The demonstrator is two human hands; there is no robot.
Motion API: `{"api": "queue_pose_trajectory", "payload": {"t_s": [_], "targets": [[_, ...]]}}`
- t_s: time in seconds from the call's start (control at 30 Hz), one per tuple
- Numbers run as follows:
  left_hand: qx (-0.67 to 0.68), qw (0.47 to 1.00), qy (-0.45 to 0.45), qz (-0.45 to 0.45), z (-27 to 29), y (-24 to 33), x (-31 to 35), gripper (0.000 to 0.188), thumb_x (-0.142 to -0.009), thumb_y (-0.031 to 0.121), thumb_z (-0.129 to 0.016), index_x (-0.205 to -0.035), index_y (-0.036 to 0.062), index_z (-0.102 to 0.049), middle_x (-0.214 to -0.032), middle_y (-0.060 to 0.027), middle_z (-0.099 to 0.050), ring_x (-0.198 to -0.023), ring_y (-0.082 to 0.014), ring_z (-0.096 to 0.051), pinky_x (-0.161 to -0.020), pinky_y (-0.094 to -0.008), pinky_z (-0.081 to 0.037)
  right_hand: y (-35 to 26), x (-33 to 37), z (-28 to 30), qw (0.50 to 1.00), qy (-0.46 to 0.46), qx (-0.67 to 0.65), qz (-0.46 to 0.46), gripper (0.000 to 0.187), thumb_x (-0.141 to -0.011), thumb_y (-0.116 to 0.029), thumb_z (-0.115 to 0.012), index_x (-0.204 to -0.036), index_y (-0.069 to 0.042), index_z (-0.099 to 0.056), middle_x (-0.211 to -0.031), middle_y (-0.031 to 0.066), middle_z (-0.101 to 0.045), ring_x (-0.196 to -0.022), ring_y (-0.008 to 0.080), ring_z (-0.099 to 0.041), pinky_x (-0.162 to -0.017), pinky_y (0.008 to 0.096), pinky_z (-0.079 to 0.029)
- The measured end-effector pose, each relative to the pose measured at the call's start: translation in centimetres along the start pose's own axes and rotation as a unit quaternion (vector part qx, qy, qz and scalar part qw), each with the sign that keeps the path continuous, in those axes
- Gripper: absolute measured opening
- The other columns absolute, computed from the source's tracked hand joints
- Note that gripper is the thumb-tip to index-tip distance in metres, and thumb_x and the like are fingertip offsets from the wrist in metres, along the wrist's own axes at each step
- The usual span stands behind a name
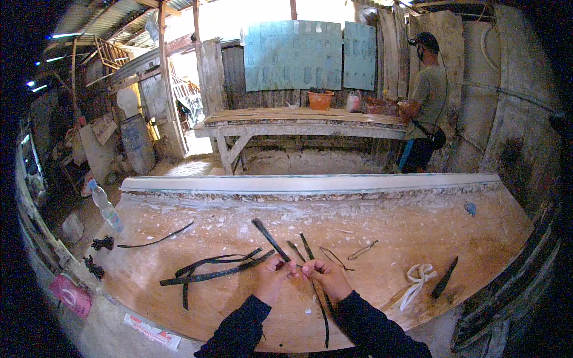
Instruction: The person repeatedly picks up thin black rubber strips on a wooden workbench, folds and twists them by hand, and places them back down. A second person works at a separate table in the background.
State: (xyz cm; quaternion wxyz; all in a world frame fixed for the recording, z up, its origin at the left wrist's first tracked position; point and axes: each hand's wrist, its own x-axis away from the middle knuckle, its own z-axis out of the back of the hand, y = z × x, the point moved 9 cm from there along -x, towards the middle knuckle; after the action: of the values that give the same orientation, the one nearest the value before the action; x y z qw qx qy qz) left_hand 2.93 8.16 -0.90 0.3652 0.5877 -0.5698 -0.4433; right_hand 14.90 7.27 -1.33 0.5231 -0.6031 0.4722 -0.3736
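My left hand (274,275) pinches a black strip (271,239), seemingly for control, and my right hand (328,275) is closed beside it, on what I can't tell.

Looks out from the head of the person at work, through the left one of two wide fisheye cameras worn side by side. Faces forward and tilts down over a wooden worktable (418,227), upright and unmirrored. Sits near the left hand (274,277) and the right hand (332,277), placing both below the middle of the view, and catches dark sleeves (242,322) at the lower edge. Reaches beyond the worktable to a long bench (304,132), a blue-green panel (292,56) and a co-worker (428,86), all well apart from the lens. Takes in a corrugated roof (98,21) at upper left. Bows the worktable's near edge into a curve and falls to black in the corners.
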Motion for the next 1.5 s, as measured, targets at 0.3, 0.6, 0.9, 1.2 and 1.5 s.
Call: {"api": "queue_pose_trajectory", "payload": {"t_s": [0.3,0.6,0.9,1.2,1.5], "targets": [[-0.028,0.995,-0.066,-0.064,-1.2,0.9,0.3,0.014,-0.073,0.008,-0.063,-0.074,0.0047,-0.049,-0.068,-0.0026,-0.053,-0.057,-0.0095,-0.051,-0.046,-0.0216,-0.044,1.0,0.2,-0.3,0.993,-0.015,-0.102,-0.066,0.008,-0.081,-0.013,-0.053,-0.079,-0.005,-0.055,-0.073,0.0004,-0.055,-0.068,0.0086,-0.050,-0.064,0.0213,-0.040],[0.044,0.995,-0.094,-0.010,-1.3,-0.3,-0.1,0.016,-0.073,0.003,-0.062,-0.076,0.0036,-0.047,-0.070,-0.0041,-0.054,-0.063,-0.0130,-0.056,-0.054,-0.0234,-0.048,-2.7,0.9,0.6,0.984,0.097,0.074,0.130,0.006,-0.075,-0.006,-0.059,-0.079,-0.002,-0.055,-0.079,0.0033,-0.057,-0.071,0.0130,-0.054,-0.066,0.0247,-0.043],[0.085,0.991,-0.097,0.035,-1.9,-0.5,0.5,0.008,-0.076,0.006,-0.059,-0.081,0.0028,-0.053,-0.073,-0.0047,-0.058,-0.067,-0.0134,-0.056,-0.061,-0.0265,-0.048,-7.9,4.8,-3.0,0.745,0.055,0.469,0.471,0.019,-0.062,0.003,-0.061,-0.078,-0.002,-0.052,-0.096,0.0159,-0.057,-0.070,0.0270,-0.057,-0.059,0.0312,-0.047],[0.147,0.978,-0.101,0.106,-1.7,-1.9,0.5,0.005,-0.076,0.007,-0.058,-0.079,0.0030,-0.056,-0.079,-0.0050,-0.059,-0.069,-0.0135,-0.057,-0.061,-0.0256,-0.048,-7.1,3.9,-3.1,0.796,0.028,0.449,0.404,0.015,-0.068,0.003,-0.055,-0.080,-0.003,-0.050,-0.099,0.0152,-0.056,-0.077,0.0287,-0.059,-0.063,0.0314,-0.049],[0.078,0.991,-0.087,0.070,-1.1,-1.3,0.3,0.012,-0.073,0.004,-0.061,-0.084,0.0013,-0.058,-0.082,-0.0057,-0.060,-0.072,-0.0122,-0.057,-0.063,-0.0241,-0.047,-7.1,3.4,-2.9,0.803,0.025,0.457,0.381,0.019,-0.069,0.004,-0.053,-0.086,-0.004,-0.049,-0.095,0.0141,-0.057,-0.081,0.0284,-0.058,-0.066,0.0316,-0.048]]}}
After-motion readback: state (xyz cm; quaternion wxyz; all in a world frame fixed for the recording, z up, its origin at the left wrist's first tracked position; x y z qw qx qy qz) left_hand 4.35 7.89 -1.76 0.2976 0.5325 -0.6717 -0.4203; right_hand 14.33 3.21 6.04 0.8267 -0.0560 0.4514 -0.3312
